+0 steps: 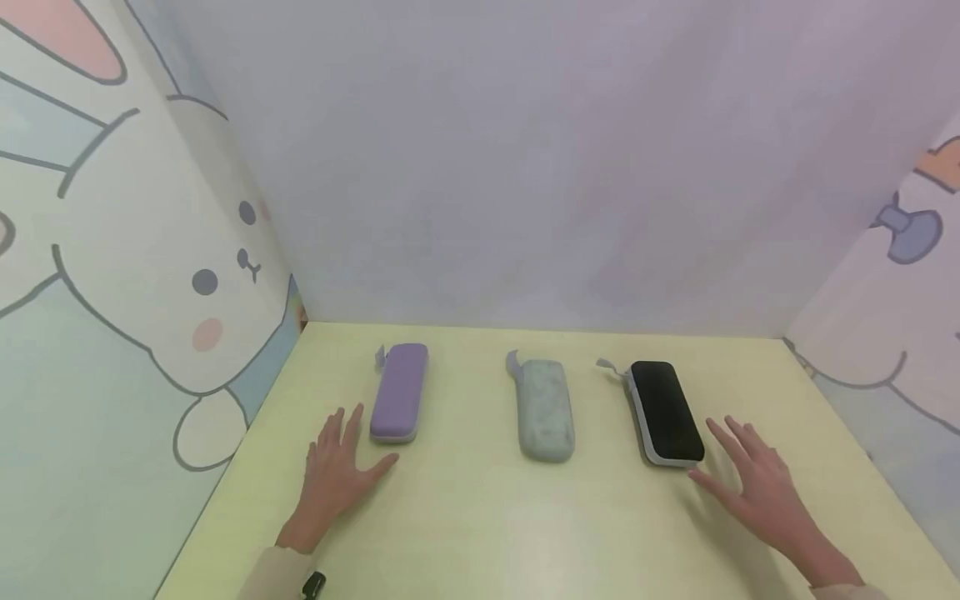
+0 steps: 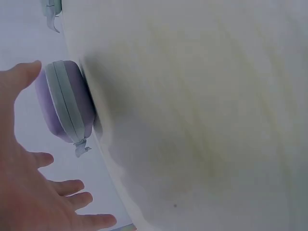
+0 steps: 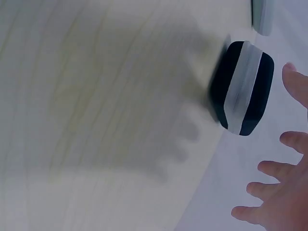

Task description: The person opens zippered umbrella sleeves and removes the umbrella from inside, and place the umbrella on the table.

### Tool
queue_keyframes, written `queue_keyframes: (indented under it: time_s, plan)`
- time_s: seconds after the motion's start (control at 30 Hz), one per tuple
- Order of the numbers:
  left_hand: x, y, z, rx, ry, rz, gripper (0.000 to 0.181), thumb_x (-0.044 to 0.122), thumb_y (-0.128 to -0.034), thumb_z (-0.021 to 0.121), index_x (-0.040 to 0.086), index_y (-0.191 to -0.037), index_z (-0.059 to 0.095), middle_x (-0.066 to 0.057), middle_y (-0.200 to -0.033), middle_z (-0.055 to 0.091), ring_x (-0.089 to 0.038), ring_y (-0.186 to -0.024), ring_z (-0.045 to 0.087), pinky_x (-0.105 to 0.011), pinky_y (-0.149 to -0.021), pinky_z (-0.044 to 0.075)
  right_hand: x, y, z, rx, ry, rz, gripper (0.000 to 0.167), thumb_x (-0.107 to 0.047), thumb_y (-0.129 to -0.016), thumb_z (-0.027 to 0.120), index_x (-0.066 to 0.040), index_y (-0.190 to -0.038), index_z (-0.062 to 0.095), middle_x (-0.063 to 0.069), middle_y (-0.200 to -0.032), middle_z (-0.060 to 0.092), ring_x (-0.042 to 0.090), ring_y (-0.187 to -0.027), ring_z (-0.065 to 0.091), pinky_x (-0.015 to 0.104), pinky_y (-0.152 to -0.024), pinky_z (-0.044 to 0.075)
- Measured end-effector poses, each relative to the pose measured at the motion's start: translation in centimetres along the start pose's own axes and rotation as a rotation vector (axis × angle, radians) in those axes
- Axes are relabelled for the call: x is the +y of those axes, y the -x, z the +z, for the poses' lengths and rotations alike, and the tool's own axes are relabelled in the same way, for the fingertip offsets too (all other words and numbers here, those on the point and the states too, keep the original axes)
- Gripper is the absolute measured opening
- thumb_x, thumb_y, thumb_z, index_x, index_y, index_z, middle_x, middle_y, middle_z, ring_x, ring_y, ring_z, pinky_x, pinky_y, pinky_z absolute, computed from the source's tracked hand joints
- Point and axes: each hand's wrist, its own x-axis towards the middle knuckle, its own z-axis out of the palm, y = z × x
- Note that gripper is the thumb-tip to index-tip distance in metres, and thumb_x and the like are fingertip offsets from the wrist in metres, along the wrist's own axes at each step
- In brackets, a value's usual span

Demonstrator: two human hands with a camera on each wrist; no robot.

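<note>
Three zipped cases lie apart in a row: a purple case [image 1: 400, 392] on the left, a grey-green case [image 1: 546, 410] in the middle and a black case [image 1: 666, 412] with a pale side band on the right. My left hand [image 1: 334, 477], fingers spread, is just left of and nearer than the purple case, holding nothing. Close to the black case's near right corner is my right hand [image 1: 759, 492], also spread and empty. The left wrist view shows the purple case [image 2: 67, 101] beyond the thumb; the right wrist view shows the black case [image 3: 243, 88] near the fingers.
The cases rest on a pale yellow table [image 1: 480, 533]. Behind it stands a plain light wall [image 1: 510, 167]. Panels with cartoon animals flank it, a rabbit panel [image 1: 150, 250] at the left and another panel [image 1: 885, 317] at the right.
</note>
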Motion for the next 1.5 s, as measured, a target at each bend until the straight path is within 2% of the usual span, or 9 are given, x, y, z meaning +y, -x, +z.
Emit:
queue_keyframes:
  time_s: [0.23,0.57,0.63,0.77,0.87,0.93,1.03,1.2,1.5]
  plan:
    - [0.7,-0.4,0.0,-0.038,0.136,-0.082,0.091,0.046,-0.0792,0.071,0.004,-0.146,0.026,-0.028,-0.142,0.029,-0.045,-0.126,0.032,-0.065,-0.084,0.039,-1.6,-1.2,0.2,0.040,-0.072,-0.027,0.082,-0.022,-0.070,0.082,-0.011,-0.142,0.043,0.029,-0.137,0.039,0.051,-0.130,0.027,0.075,-0.090,0.018]
    - [2.0,-2.8,1.0,-0.018,0.259,-0.168,0.095,0.050,-0.0722,0.076,0.008,-0.143,0.029,-0.021,-0.134,0.034,-0.035,-0.119,0.034,-0.057,-0.087,0.043,-3.8,-4.2,0.0,0.069,-0.158,-0.043,0.074,-0.014,-0.068,0.083,-0.003,-0.133,0.051,0.026,-0.132,0.045,0.050,-0.117,0.040,0.064,-0.087,0.031]
    - [2.1,-3.0,1.1,-0.022,0.275,-0.176,0.096,0.050,-0.0711,0.077,0.008,-0.143,0.029,-0.020,-0.135,0.034,-0.034,-0.119,0.033,-0.056,-0.088,0.042,-4.4,-4.8,0.1,0.073,-0.156,-0.053,0.073,-0.014,-0.069,0.084,-0.004,-0.133,0.051,0.024,-0.131,0.047,0.047,-0.116,0.043,0.057,-0.089,0.034]
    - [2.3,-3.3,1.0,-0.038,0.320,-0.199,0.097,0.048,-0.0698,0.079,0.010,-0.143,0.028,-0.020,-0.137,0.031,-0.035,-0.121,0.031,-0.057,-0.089,0.040,-5.1,-5.7,0.6,0.066,-0.156,-0.071,0.070,-0.014,-0.071,0.082,-0.005,-0.133,0.052,0.020,-0.128,0.049,0.043,-0.116,0.046,0.029,-0.100,0.033]
    - [2.6,-3.4,0.9,-0.040,0.346,-0.229,0.096,0.046,-0.0693,0.080,0.010,-0.143,0.030,-0.020,-0.137,0.031,-0.035,-0.121,0.031,-0.058,-0.088,0.040,-5.5,-6.5,1.1,0.058,-0.157,-0.081,0.067,-0.015,-0.072,0.082,-0.005,-0.131,0.053,0.018,-0.126,0.051,0.039,-0.115,0.048,0.012,-0.093,0.029]
    - [2.7,-3.5,1.0,-0.039,0.352,-0.258,0.094,0.046,-0.0698,0.080,0.011,-0.142,0.030,-0.020,-0.133,0.033,-0.033,-0.119,0.032,-0.056,-0.088,0.041,-5.8,-7.1,1.4,0.054,-0.151,-0.090,0.066,-0.015,-0.072,0.082,-0.005,-0.130,0.054,0.016,-0.124,0.052,0.035,-0.113,0.050,0.010,-0.089,0.032]
    - [2.9,-3.7,1.1,-0.020,0.361,-0.295,0.091,0.047,-0.0694,0.080,0.011,-0.139,0.034,-0.019,-0.125,0.036,-0.031,-0.113,0.036,-0.052,-0.084,0.042,-6.4,-8.1,1.8,0.054,-0.161,-0.102,0.064,-0.013,-0.071,0.082,-0.004,-0.128,0.055,0.014,-0.122,0.054,0.031,-0.109,0.052,0.017,-0.084,0.042]
    - [3.4,-4.1,1.6,0.013,0.329,-0.313,0.089,0.049,-0.0670,0.080,0.007,-0.134,0.039,-0.020,-0.116,0.039,-0.032,-0.104,0.039,-0.051,-0.076,0.044,-7.2,-9.4,2.3,0.035,-0.221,-0.105,0.060,-0.011,-0.074,0.080,-0.001,-0.128,0.054,0.016,-0.122,0.055,0.033,-0.109,0.052,0.042,-0.078,0.049]
    - [3.9,-4.7,2.4,-0.011,0.291,-0.344,0.083,0.041,-0.0671,0.082,0.008,-0.130,0.040,-0.022,-0.122,0.035,-0.036,-0.110,0.037,-0.055,-0.080,0.044,-8.2,-11.2,3.8,-0.008,-0.274,-0.048,0.057,-0.018,-0.078,0.078,-0.006,-0.129,0.055,0.008,-0.114,0.057,0.023,-0.101,0.056,0.039,-0.074,0.052]
